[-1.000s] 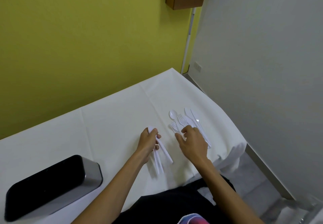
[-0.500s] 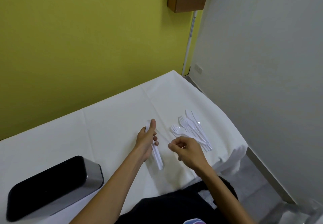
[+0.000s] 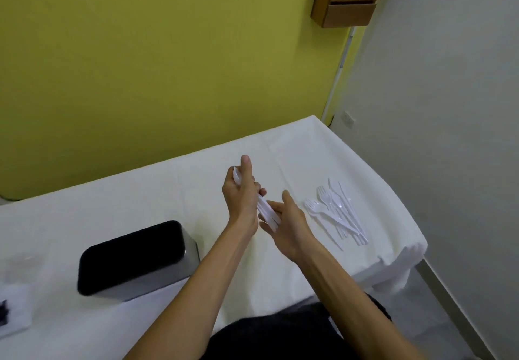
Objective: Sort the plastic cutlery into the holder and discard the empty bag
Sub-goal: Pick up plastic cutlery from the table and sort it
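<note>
Above the middle of the white table (image 3: 146, 202), your left hand (image 3: 241, 196) grips a small bundle of white cutlery (image 3: 266, 215), and your right hand (image 3: 290, 226) is loose, its fingers only touching the lower ends of the bundle. Near the right edge a pile of forks and knives (image 3: 334, 213) lies unsorted on the cloth, so the sorting seems to be at an early stage. To your left stands a black container (image 3: 132, 255) with a metal wall; its inside is dark and the content cannot be told. At the far left something clear (image 3: 19, 264) is blurred, perhaps the bag.
</note>
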The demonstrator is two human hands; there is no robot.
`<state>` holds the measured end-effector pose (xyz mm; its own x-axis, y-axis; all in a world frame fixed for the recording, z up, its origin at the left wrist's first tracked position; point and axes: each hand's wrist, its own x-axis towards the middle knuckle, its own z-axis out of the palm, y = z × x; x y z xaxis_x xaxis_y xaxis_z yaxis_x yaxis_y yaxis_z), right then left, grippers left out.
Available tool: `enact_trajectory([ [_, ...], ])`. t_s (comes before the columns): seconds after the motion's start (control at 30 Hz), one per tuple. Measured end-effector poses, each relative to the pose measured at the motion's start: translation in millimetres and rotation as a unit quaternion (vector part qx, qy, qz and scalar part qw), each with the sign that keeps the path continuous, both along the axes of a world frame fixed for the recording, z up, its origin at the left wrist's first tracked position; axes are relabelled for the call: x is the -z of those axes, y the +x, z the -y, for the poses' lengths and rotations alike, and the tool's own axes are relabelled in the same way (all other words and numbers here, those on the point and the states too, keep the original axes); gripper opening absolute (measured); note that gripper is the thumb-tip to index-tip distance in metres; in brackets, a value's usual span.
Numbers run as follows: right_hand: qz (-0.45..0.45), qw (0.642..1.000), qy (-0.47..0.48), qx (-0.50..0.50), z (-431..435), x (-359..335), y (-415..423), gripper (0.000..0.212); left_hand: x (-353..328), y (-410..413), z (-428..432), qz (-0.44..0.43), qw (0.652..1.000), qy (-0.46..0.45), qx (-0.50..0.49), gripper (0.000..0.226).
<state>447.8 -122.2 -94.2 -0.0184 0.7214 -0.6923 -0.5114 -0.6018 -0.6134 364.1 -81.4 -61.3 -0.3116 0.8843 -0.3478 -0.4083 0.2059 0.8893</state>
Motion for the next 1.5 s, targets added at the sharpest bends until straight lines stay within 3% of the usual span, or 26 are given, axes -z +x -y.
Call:
enact_trajectory([
  [0.13,0.010,0.996,0.050,-0.067,-5.4,-28.6,-66.4,0.050,-39.7,-78.1,11.9,-0.008,0.994,0.051,-0.098,0.045],
  [0.23,0.125,0.973,0.131,-0.145,-0.9,-36.7,-102.1,0.035,-58.0,-128.5,26.2,-0.025,0.984,0.083,-0.154,0.041],
  [0.27,0.192,0.946,0.181,-0.189,3.7,-38.2,-118.9,0.033,-62.1,-151.1,33.7,-0.038,0.979,0.092,-0.180,0.038],
  [0.37,0.357,0.819,0.332,-0.304,19.5,-30.5,-156.3,0.039,-65.1,-209.7,54.6,-0.082,0.963,0.110,-0.232,0.035],
  [0.5,0.536,0.616,0.441,-0.372,36.4,5.8,-187.7,0.049,-47.0,-263.1,80.0,-0.139,0.949,0.105,-0.262,0.039],
  [0.57,0.587,0.576,0.444,-0.354,37.9,15.1,-191.2,0.047,-35.6,-272.3,87.4,-0.144,0.951,0.093,-0.259,0.038],
  [0.73,0.623,0.553,0.443,-0.332,39.3,14.2,-193.4,0.047,-34.1,-272.6,98.6,-0.110,0.953,0.095,-0.265,0.038],
  [0.87,0.628,0.556,0.436,-0.326,40.4,13.9,-196.6,0.043,-37.9,-283.7,100.3,-0.102,0.948,0.114,-0.279,0.039],
  [0.97,0.633,0.552,0.439,-0.319,40.5,11.4,-197.1,0.041,-18.6,-282.7,102.3,-0.196,0.947,0.092,-0.239,0.038],
  [1.1,0.628,0.552,0.440,-0.327,41.7,8.5,-196.8,0.042,30.6,-276.2,114.9,-0.373,0.925,0.014,-0.069,0.024],
  [1.23,0.631,0.552,0.440,-0.322,40.9,9.6,-197.5,0.046,42.2,-276.5,121.1,-0.393,0.918,-0.005,-0.047,0.013],
  [1.4,0.613,0.564,0.452,-0.320,39.4,14.2,-194.9,0.040,28.2,-273.4,118.5,-0.477,0.877,0.020,-0.045,0.030],
  [1.43,0.601,0.574,0.457,-0.318,38.7,15.4,-193.8,0.039,23.9,-267.2,117.3,-0.498,0.865,0.030,-0.045,0.030],
  [1.5,0.554,0.629,0.449,-0.308,35.8,14.9,-183.5,0.038,14.6,-243.5,110.1,-0.535,0.841,0.065,-0.039,0.027],
])
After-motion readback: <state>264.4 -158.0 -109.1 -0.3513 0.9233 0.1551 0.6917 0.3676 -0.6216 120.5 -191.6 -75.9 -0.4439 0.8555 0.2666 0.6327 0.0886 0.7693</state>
